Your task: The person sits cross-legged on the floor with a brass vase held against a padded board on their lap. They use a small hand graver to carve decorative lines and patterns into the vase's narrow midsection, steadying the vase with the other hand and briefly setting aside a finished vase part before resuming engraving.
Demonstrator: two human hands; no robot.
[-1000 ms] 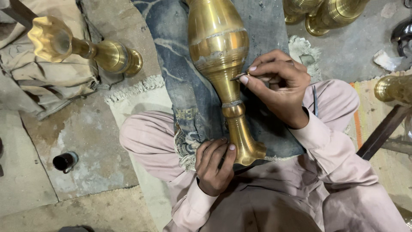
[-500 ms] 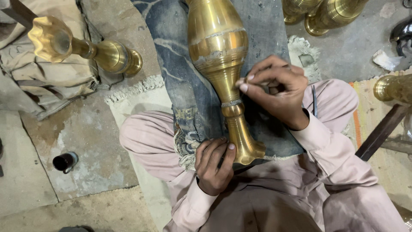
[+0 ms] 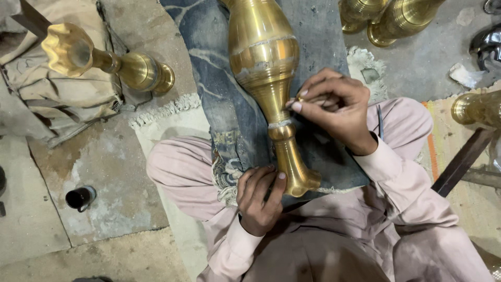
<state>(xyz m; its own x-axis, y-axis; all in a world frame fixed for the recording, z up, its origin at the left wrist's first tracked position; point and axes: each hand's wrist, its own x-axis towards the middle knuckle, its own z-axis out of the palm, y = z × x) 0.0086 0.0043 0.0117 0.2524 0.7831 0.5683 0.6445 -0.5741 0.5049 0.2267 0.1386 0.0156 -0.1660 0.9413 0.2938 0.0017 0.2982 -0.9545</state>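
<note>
A tall brass vase point(image 3: 269, 78) lies lengthwise on a blue patterned cloth point(image 3: 219, 99) across my lap, foot end toward me. My left hand point(image 3: 259, 198) grips the flared foot of the vase from the left side. My right hand point(image 3: 334, 107) is closed on a small thin tool, its tip pressed to the narrow neck of the vase just above a pale ring. I sit cross-legged in pale pink clothing point(image 3: 365, 230).
A brass stand with a scalloped top point(image 3: 99, 57) lies at upper left on a beige cloth. More brass pieces point(image 3: 389, 18) stand at the top right, another point(image 3: 477, 107) at the right edge. A small black cylinder point(image 3: 79, 197) sits on the concrete floor.
My right hand has shifted slightly along the vase neck with the tool. My left hand stays on the foot.
</note>
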